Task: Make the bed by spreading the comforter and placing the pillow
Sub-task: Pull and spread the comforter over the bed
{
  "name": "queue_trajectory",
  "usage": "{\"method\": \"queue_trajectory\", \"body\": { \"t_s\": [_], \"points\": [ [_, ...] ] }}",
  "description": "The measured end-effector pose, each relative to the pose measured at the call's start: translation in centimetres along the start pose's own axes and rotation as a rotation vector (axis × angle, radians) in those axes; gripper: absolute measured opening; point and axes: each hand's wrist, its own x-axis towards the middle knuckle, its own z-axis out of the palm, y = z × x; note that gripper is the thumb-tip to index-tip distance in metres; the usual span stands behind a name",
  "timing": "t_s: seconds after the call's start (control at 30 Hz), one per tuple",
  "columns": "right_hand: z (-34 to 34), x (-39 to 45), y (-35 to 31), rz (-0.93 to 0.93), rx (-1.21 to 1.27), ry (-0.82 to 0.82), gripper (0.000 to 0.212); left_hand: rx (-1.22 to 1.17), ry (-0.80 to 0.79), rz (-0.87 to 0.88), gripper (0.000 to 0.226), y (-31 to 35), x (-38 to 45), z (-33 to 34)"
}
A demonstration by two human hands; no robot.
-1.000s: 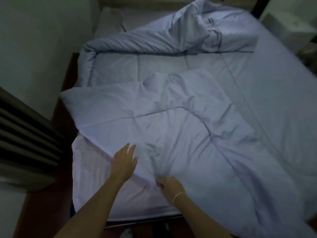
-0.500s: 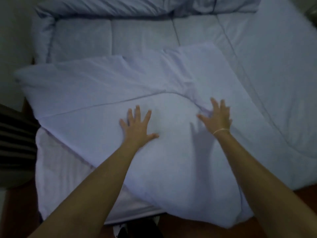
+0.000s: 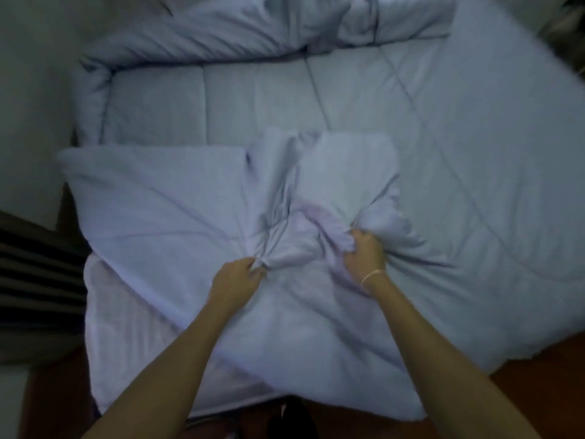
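Both hands grip bunched comforter [image 3: 316, 185] cloth at the foot of the bed [image 3: 474, 137]; left hand [image 3: 235, 280] fingers curl round one fold, right hand [image 3: 364, 258] another; probably best to lift both together and pull evenly, so the doubled layer unfolds flat.

Both forearms bare to the frame edge, no sleeves in view. Thin pale band [image 3: 373, 274] worn around the right wrist, just below the right hand [image 3: 364, 255]. Left hand [image 3: 235, 282] and wrist carry nothing.
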Motion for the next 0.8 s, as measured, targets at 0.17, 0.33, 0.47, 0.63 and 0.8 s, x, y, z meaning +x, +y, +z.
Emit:
{"method": "queue_trajectory", "body": {
  "t_s": [0.17, 0.33, 0.47, 0.63, 0.8],
  "points": [
    [-3.3, -9.8, -5.5, -0.278, 0.216, -0.002, 0.017, -0.521, 0.089, -0.034, 0.067, 5.0, -1.9, -7.7],
    [-5.0, -19.2, -9.7, -0.18, 0.401, -0.234, 0.016, -0.559, -0.095, -0.087, 0.111, 10.2, -4.1, -11.6],
    [-4.1, -25.9, -11.6, -0.261, 0.286, -0.275, 0.025, -0.258, -0.166, 0.021, 0.092, 5.8, -9.3, -9.1],
    [-3.4, -31.6, -13.7, -0.085, 0.26, -0.375, 0.032, -0.183, 0.034, 0.064, 0.058, -4.3, -17.8, -10.8],
    [0.1, -33.0, -14.5, 0.003, 0.133, -0.207, 0.067, -0.26, 0.019, -0.022, 0.053, -14.6, -26.9, -12.8]
  ]
}}
